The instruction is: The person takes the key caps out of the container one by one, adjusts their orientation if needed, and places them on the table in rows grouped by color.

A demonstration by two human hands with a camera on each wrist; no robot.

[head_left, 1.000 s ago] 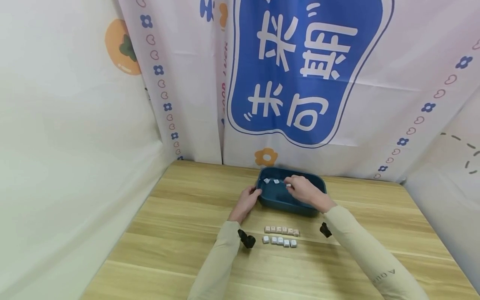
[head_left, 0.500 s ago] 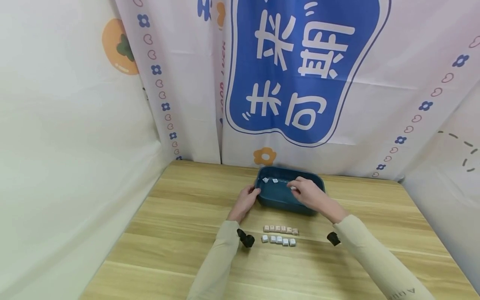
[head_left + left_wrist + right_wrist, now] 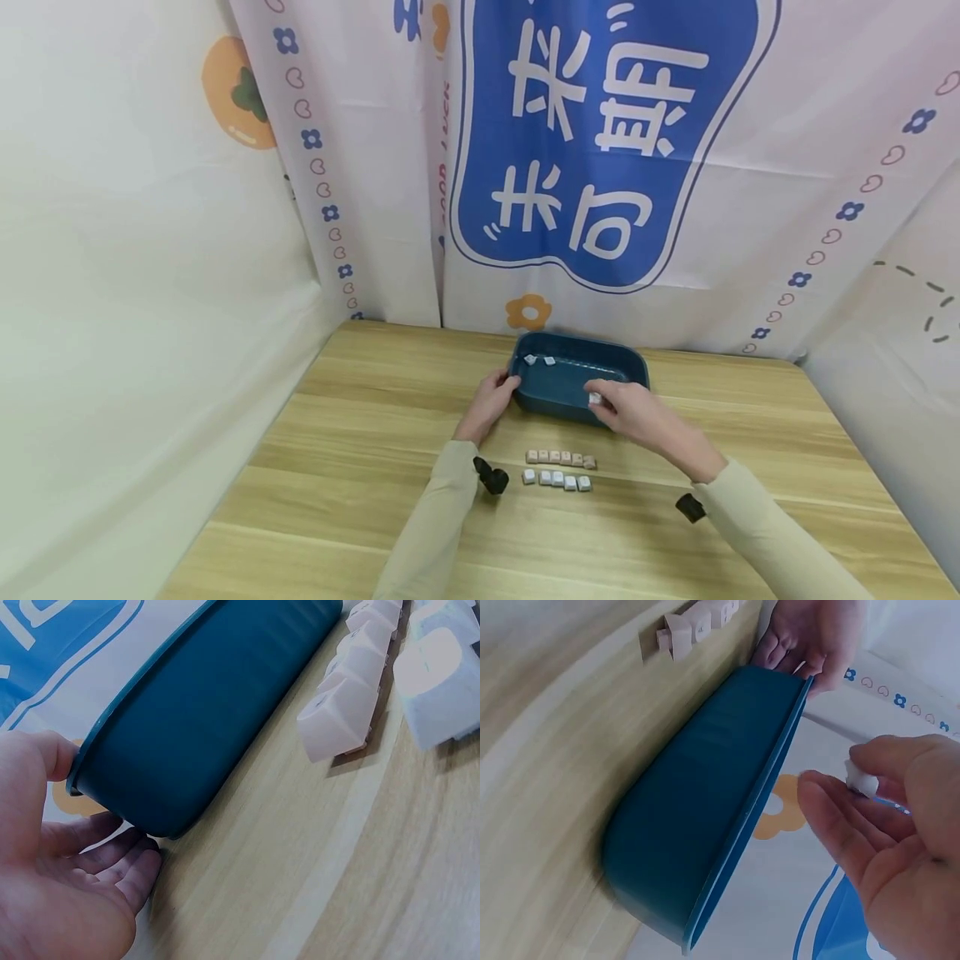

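A dark teal tray [image 3: 558, 385] stands near the back of the wooden table, with two white keycaps [image 3: 549, 362] in its back left part. My left hand [image 3: 489, 406] holds the tray's left end; in the left wrist view the thumb is at the rim and the fingers [image 3: 139, 874] lie against the outer wall below. Over the tray's front right rim, my right hand [image 3: 641, 417] pinches a white keycap [image 3: 861, 781] between thumb and fingertips. In front of the tray lie a row of pinkish keycaps [image 3: 555, 457] and a row of white keycaps [image 3: 557, 479].
Printed cloth [image 3: 390, 167] hangs right behind the table's back edge, with plain white cloth [image 3: 150, 333] on the left. Bare wooden tabletop [image 3: 337, 467] extends to both sides of the tray. Black straps [image 3: 492, 479] hang at the wrists.
My right hand has come from the tray's middle toward its front right rim, lifting out the white keycap. The left hand has stayed on the tray.
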